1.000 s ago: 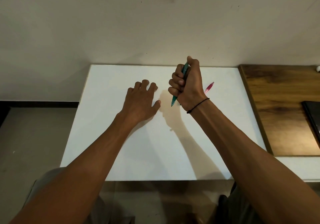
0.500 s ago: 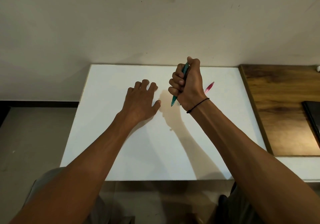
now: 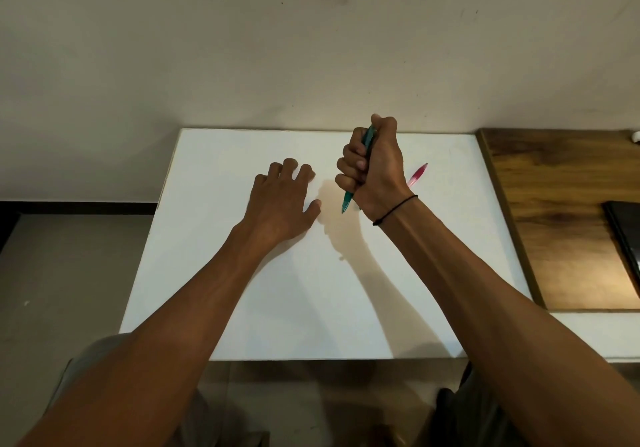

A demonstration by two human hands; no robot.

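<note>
1. The right hand (image 3: pixel 375 166) is clenched in a fist round a teal pen (image 3: pixel 347 201), whose tip points down just above the white tabletop (image 3: pixel 311 291).
2. The left hand (image 3: pixel 280 204) rests palm down nearby with its fingers loosely bent, holding nothing.
3. The fist hides most of the teal pen's barrel.
4. The right wrist covers all but the far end of a pink pen (image 3: pixel 417 176).
5. The tabletop meets a plain wall (image 3: pixel 277 48).
6. A wooden surface (image 3: pixel 561 211) adjoins it on the right, carrying a dark flat object (image 3: pixel 627 235) cut off by the frame.
</note>
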